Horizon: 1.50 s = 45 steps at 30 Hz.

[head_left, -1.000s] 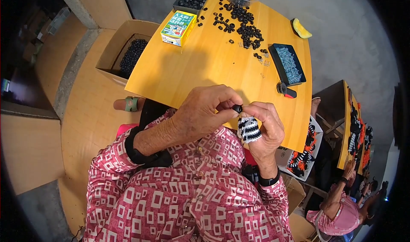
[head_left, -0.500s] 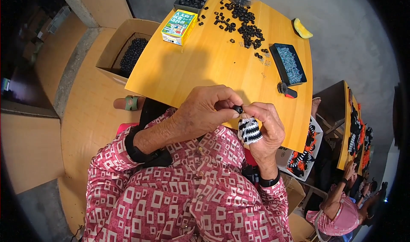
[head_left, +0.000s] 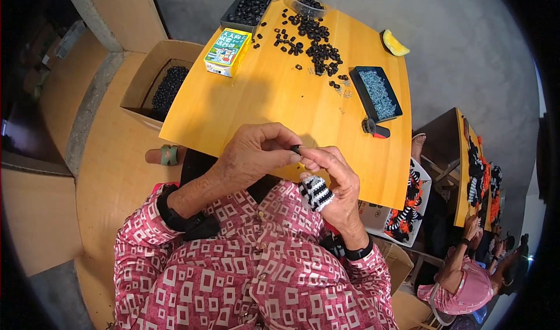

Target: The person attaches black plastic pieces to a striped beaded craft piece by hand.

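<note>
Small black part [head_left: 296, 149] between both hands' fingertips, over the table [head_left: 303, 114]. Looks mid-work on this one; loose black parts [head_left: 324, 57] lie beyond the hands, finished or not can't tell. Left hand [head_left: 248, 155] pinched nearly closed on the part; right hand [head_left: 341, 181] curled, fingertips gripping its other side, striped cloth [head_left: 317, 193] at its lower fingers.

So your table [head_left: 367, 169] is honey-yellow wood with a soft shadow [head_left: 242, 99] across it. On your left you've got tan flooring [head_left: 114, 184], a rough concrete strip [head_left: 96, 105] and a pale wood panel [head_left: 35, 216]. Beyond the table there's a plain gray surface [head_left: 461, 56], can't tell if wall or floor. Second yellow-topped table [head_left: 460, 206] off to your right.
</note>
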### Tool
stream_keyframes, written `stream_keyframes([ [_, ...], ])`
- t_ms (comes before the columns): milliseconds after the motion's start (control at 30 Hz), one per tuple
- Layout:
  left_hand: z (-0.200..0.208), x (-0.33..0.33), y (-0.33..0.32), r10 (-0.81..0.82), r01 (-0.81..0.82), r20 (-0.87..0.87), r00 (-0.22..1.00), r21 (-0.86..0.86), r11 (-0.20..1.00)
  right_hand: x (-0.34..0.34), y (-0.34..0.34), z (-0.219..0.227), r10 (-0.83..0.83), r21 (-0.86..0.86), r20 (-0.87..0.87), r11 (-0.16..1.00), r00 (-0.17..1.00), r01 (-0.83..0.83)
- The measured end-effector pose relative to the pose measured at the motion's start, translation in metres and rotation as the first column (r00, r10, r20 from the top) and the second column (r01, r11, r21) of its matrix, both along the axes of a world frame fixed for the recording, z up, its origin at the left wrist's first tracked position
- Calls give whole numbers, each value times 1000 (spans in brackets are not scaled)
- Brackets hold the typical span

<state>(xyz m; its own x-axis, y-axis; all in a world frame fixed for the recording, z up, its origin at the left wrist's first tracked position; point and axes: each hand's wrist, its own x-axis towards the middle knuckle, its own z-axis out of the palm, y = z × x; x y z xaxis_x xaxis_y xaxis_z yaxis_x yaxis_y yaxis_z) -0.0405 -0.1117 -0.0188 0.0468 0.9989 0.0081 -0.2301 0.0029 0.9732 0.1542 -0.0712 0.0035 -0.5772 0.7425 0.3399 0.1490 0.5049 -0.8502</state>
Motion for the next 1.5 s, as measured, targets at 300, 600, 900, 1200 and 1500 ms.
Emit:
stream_keyframes([
  [300,-2,-14,-3,55,-55,12,998,6,998,5,101,17,-239,277,163,942,957,188],
  [600,-4,-14,-2,40,-40,-17,999,-9,999,-23,185,-12,-469,637,509,769,722,51],
  [900,-9,-13,0,59,-59,-17,998,-3,998,-30,186,-21,-408,597,499,801,764,38],
  [1200,-5,-17,1,146,-145,-14,989,52,988,-19,119,7,-95,99,51,991,994,89],
  [1500,3,-11,1,125,-125,235,964,-12,992,-23,40,7,72,129,-68,990,995,-63],
])
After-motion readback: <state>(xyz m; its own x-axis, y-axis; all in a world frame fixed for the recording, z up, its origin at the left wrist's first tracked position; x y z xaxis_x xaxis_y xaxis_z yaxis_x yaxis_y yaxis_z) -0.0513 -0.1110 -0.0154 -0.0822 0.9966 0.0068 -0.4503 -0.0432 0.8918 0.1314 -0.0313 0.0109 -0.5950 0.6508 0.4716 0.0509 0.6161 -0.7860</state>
